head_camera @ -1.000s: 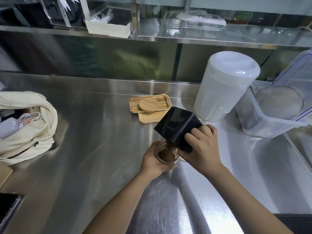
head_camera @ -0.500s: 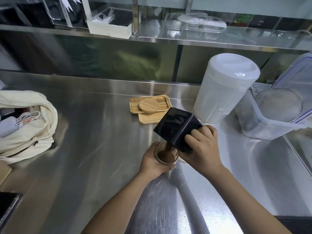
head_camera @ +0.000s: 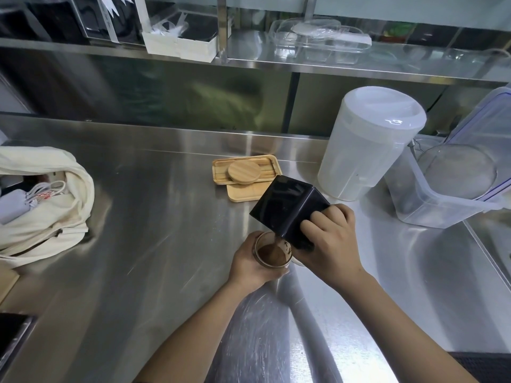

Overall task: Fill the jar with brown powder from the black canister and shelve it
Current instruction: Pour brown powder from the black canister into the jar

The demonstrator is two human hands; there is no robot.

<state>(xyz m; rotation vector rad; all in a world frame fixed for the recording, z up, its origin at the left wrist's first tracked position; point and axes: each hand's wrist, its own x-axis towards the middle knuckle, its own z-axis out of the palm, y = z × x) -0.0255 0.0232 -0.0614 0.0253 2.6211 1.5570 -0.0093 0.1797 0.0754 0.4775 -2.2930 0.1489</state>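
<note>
**Pouring step under way: brown powder streams from canister into jar**

The filling step is in hand. The right hand is clamped around the square black glossy canister, fingers wrapped over its near face, and holds it tilted steeply with one lower corner over the mouth of the small round clear glass jar. A thin stream of brown powder falls from that corner and heaps inside. The left hand is closed around the jar's side, steadying it just above or on the brushed stainless steel counter; which of the two cannot be told from this view. The jar sits at the near middle of the counter, directly below the canister.

The powder appears to reach well up the jar, though the exact level against the rim is hard to judge.

The next move probably calls for righting the canister gently so the stream stops without spilling over the rim, then setting it down. The round bamboo lid, lying on the rectangular bamboo tray behind the canister, looks like the jar's closure and would need fitting before the jar goes up to the stainless steel shelf above the counter's back wall.
</note>
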